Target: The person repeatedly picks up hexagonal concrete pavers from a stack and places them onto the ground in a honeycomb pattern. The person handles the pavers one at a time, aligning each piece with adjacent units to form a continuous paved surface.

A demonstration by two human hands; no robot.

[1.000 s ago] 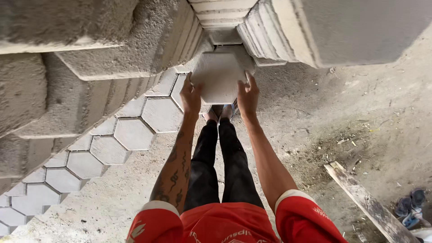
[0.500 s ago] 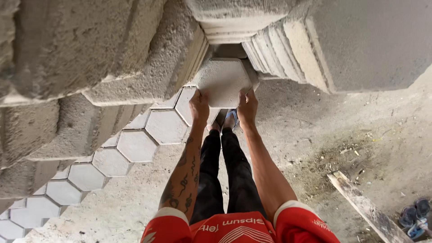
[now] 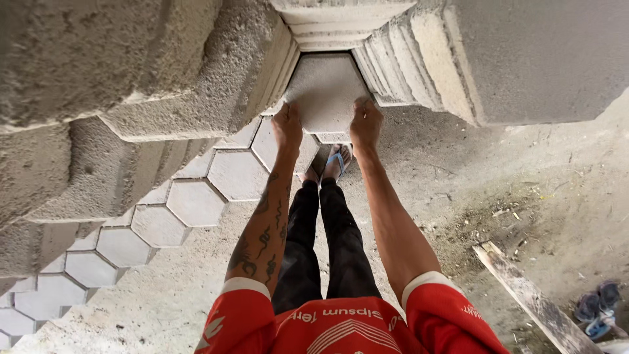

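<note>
Underfoot is a rough, pale grey concrete floor (image 3: 458,196), dusty and scattered with small debris, and to my left a laid stretch of pale grey hexagonal concrete paving tiles (image 3: 196,200) runs away along the ground in a honeycomb pattern. Stacks of thick grey concrete blocks fill the upper part of the view: a coarse, pitted stack on the left (image 3: 131,78) and a smoother stack standing on edge on the right (image 3: 498,59). A weathered wooden plank (image 3: 531,301) lies on the floor at the lower right, with a pair of blue sandals (image 3: 593,308) just beyond it. I wear red short sleeves and black trousers, and my feet in blue flip-flops (image 3: 334,160) stand below my hands. My left hand (image 3: 287,126) and my right hand (image 3: 365,123) grip the lower corners of one grey hexagonal concrete paver (image 3: 324,88), fingers closed firmly on its left and right edges, arms stretched straight out. The paver sits in the gap between the two stacks, its upper part tucked under the blocks above it. Compared with half a second ago, the paver lies deeper in that gap, the stacks loom larger and closer, and my grasp on it is unchanged.
</note>
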